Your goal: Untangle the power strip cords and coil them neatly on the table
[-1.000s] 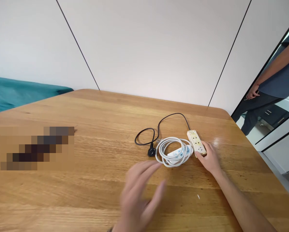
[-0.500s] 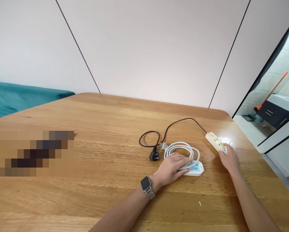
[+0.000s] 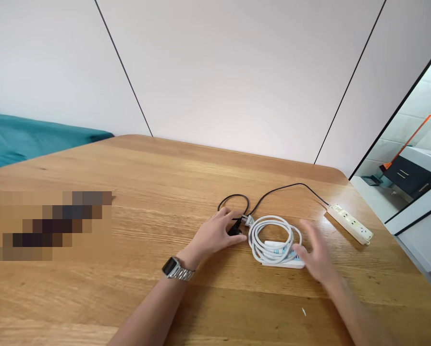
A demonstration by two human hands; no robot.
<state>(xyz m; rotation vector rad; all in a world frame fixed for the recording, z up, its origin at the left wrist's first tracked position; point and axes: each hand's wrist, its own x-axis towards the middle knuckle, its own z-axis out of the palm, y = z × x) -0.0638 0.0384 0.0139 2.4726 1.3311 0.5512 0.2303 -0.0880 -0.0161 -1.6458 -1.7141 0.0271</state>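
Observation:
My left hand (image 3: 215, 233), a watch on its wrist, lies on the wooden table (image 3: 129, 182) with its fingers on the black plug (image 3: 234, 228) of a black cable (image 3: 283, 187). That cable runs right to a cream power strip (image 3: 349, 223) lying by itself. A white power strip (image 3: 283, 262) with its white cord coiled on top (image 3: 273, 235) sits between my hands. My right hand (image 3: 315, 254), blurred by motion, is at the right end of the white strip with its fingers stretched out.
A pixelated dark patch (image 3: 53, 223) lies on the table's left side. A teal cloth surface (image 3: 28, 139) is behind the table at far left. The table's right edge (image 3: 410, 269) drops off beside a doorway with white cabinets.
My right hand let go of the cream power strip and moved left to the white strip. My left hand left the white coil and went to the black plug.

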